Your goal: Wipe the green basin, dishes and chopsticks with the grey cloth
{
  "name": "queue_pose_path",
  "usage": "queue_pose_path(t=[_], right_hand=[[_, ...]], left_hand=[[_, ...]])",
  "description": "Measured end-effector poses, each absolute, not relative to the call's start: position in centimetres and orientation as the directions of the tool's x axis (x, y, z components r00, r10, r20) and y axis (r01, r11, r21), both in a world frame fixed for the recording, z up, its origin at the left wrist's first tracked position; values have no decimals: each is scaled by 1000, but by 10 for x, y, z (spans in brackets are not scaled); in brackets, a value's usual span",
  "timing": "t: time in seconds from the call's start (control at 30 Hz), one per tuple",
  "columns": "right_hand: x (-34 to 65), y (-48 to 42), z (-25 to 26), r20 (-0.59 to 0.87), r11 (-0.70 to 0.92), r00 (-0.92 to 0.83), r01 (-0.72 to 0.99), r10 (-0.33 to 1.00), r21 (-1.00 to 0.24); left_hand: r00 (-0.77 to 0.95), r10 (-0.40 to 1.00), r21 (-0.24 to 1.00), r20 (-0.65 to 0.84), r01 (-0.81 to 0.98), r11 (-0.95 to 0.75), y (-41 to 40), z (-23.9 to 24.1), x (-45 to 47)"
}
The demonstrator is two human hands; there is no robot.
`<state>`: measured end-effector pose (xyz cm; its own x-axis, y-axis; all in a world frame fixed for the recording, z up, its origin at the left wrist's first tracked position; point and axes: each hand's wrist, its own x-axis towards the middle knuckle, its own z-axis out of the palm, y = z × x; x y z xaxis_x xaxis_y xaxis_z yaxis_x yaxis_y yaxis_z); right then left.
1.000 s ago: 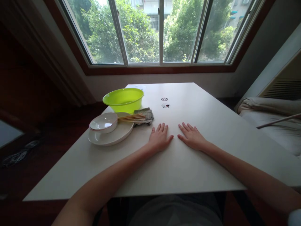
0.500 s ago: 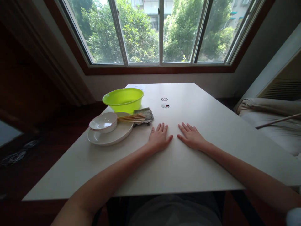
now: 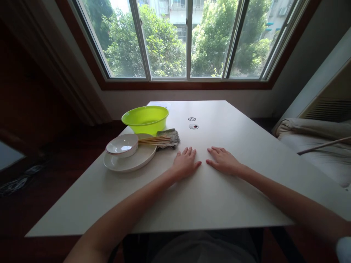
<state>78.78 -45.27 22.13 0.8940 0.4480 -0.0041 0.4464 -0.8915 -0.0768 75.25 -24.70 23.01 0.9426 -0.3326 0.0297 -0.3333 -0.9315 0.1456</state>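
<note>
My left hand (image 3: 185, 163) rests palm down on the white table (image 3: 208, 204), fingers spread, holding nothing. Across a small gap, my right hand (image 3: 222, 160) also lies on the tabletop with its fingers stretched out. Just beyond my left hand is a grey dishcloth (image 3: 171, 137), with several wooden chopsticks (image 3: 154, 140) lying partly over it. The chopsticks reach across a white plate (image 3: 131, 165), on which a white bowl (image 3: 122, 145) with a thin reddish rim sits. Behind them stands a bright green plastic basin (image 3: 145, 120).
Two round stickers (image 3: 193, 126) mark the table ahead of my hands. A window (image 3: 189, 44) spans the far wall. To the right is a cushioned seat (image 3: 318, 157) with a thin stick (image 3: 325, 146) across it. Cables (image 3: 20, 180) lie on the floor at left.
The view has tilted up slightly, so everything sits a little lower in the picture. My right hand's fingers look slightly closer together. The dishes, basin and cloth keep their places.
</note>
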Motion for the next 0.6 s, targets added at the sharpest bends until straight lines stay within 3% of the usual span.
queue_pose_path(t=[0.1, 0.17, 0.37, 0.6], right_hand=[[809, -449, 238, -41, -869, 873, 476, 485, -137], [831, -440, 252, -81, -817, 829, 523, 554, -242], [900, -376, 281, -14, -667, 722, 633, 692, -393], [947, -287, 265, 51, -641, 724, 639, 688, -427]], left_hand=[[919, -391, 119, 46, -394, -912, -237, 243, 748], [914, -399, 109, 79, -406, -907, -229, 250, 741], [929, -344, 80, 138, -357, -931, -205, 260, 725], [935, -314, 58, 167, -327, -943, -188, 264, 731]])
